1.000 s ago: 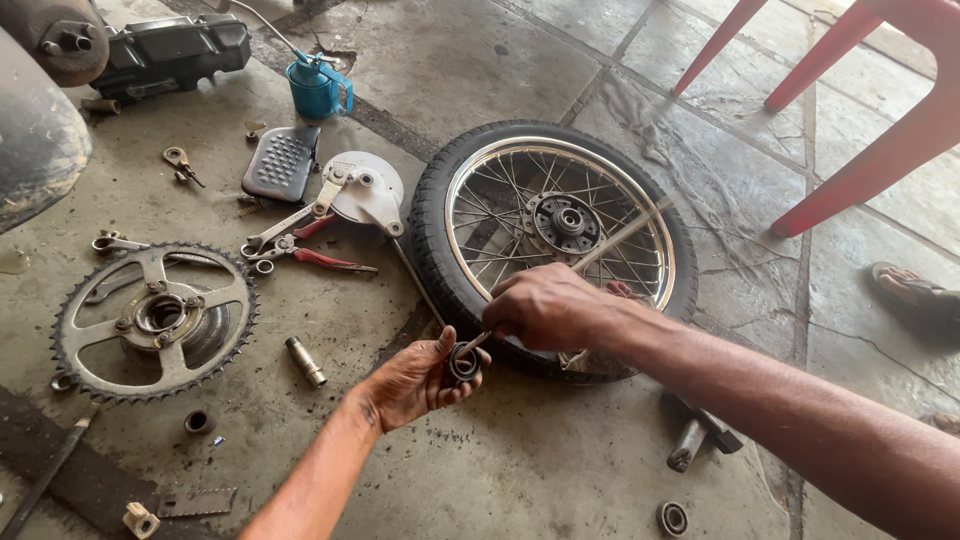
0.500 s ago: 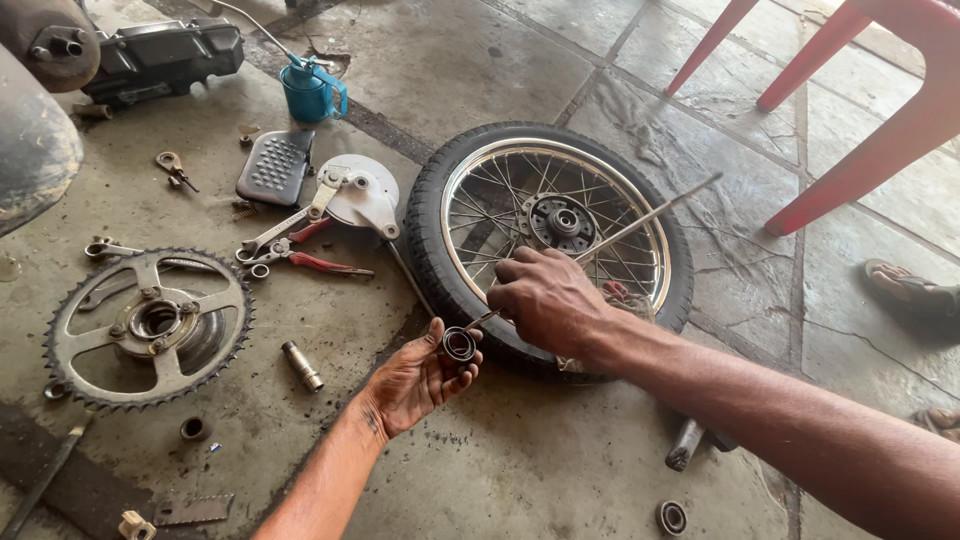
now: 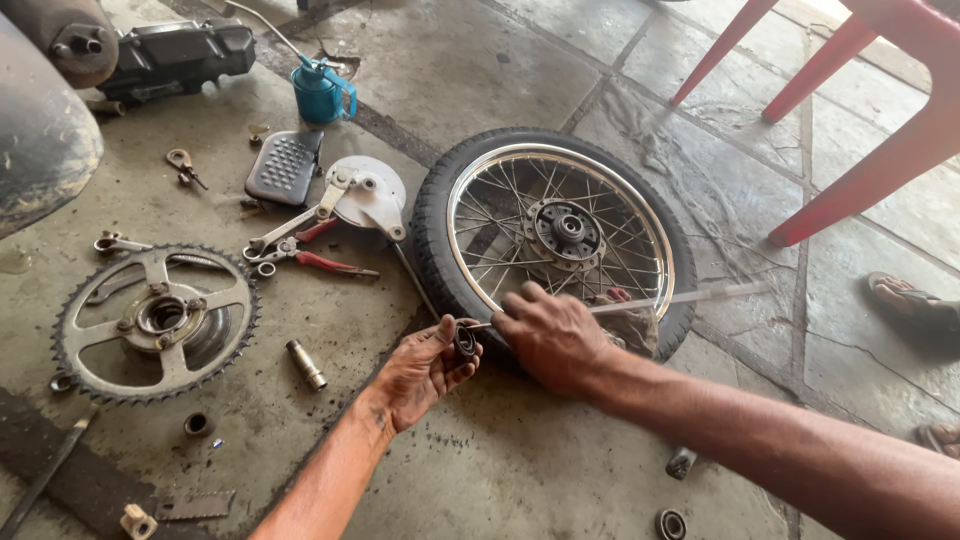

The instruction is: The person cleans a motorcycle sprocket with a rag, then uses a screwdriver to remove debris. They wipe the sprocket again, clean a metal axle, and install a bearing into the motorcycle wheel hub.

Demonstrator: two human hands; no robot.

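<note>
My left hand [image 3: 422, 372] is held palm up over the concrete floor, with its fingers closed around a small dark ring-shaped bearing [image 3: 466, 341]. My right hand [image 3: 548, 335] grips a long thin metal rod [image 3: 690, 297], whose near tip rests at the bearing and whose far end points right across the tyre. Both hands are just in front of a spoked motorcycle wheel [image 3: 556, 236] that lies flat on the floor, its hub facing up.
A large chain sprocket [image 3: 155, 321] lies at the left. Red-handled pliers [image 3: 318, 260], a round brake plate [image 3: 368, 190], a grey foot pedal pad [image 3: 285, 166], a blue oil can [image 3: 322, 92] and small spacers [image 3: 306, 364] are scattered about. Red chair legs [image 3: 880, 130] stand at the right.
My right hand has moved along the rod and lowered its tip onto the bearing in my left hand. The view has shifted slightly; the wheel has stayed in place.
</note>
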